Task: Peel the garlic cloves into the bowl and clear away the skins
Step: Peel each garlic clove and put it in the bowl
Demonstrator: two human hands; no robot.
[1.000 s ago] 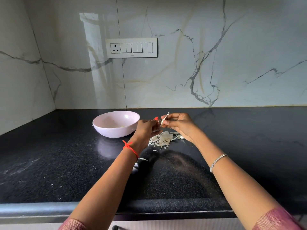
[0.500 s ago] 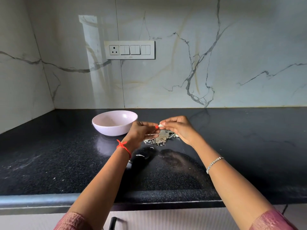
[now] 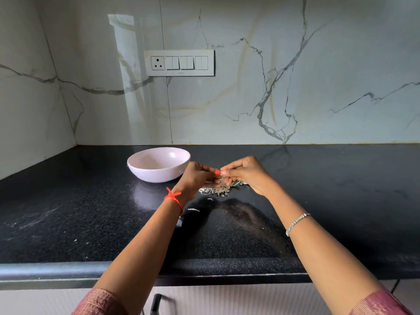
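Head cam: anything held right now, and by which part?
The left hand and right hand both pinch one small garlic clove between their fingertips, above the pile of skins. The clove is mostly hidden, so which end each hand grips cannot be told.

bowl [image 3: 156,176]: pale pink, round, upright, just left of the skins.
skins [image 3: 218,190]: thin white bits in a small flat heap on the black worktop [image 3: 91,212].
garlic clove [image 3: 223,176]: tiny, mostly hidden, pinched between left hand [image 3: 200,176] and right hand [image 3: 245,173], above the heap.
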